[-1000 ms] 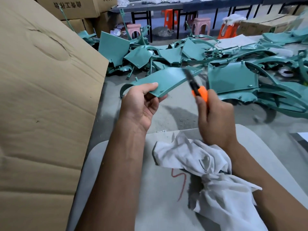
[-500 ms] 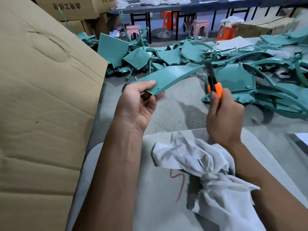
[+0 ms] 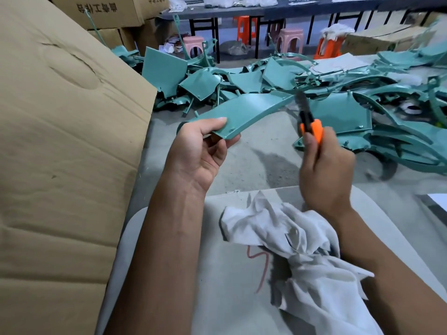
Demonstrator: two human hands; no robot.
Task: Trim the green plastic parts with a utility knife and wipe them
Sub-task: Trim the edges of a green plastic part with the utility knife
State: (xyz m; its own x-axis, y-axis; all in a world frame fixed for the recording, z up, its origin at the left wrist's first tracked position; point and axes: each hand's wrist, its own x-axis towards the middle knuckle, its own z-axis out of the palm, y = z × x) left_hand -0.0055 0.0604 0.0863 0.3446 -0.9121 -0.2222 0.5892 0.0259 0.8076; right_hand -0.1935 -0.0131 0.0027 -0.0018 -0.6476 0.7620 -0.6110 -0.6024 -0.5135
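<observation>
My left hand grips the near end of a long curved green plastic part, thumb on top and fingers beneath, holding it up over the floor. My right hand grips an orange and black utility knife with its tip pointing up, close to the far right end of the part; whether the blade touches the edge is blurred. A crumpled white cloth lies on the grey board below my forearms.
A big pile of green plastic parts covers the floor ahead and to the right. A large cardboard sheet leans at the left. Cardboard boxes, plastic stools and a table stand at the back.
The knife in my right hand moved right along the part's far edge toward its tip, then stayed near it. My left hand kept holding the part in about the same place.
</observation>
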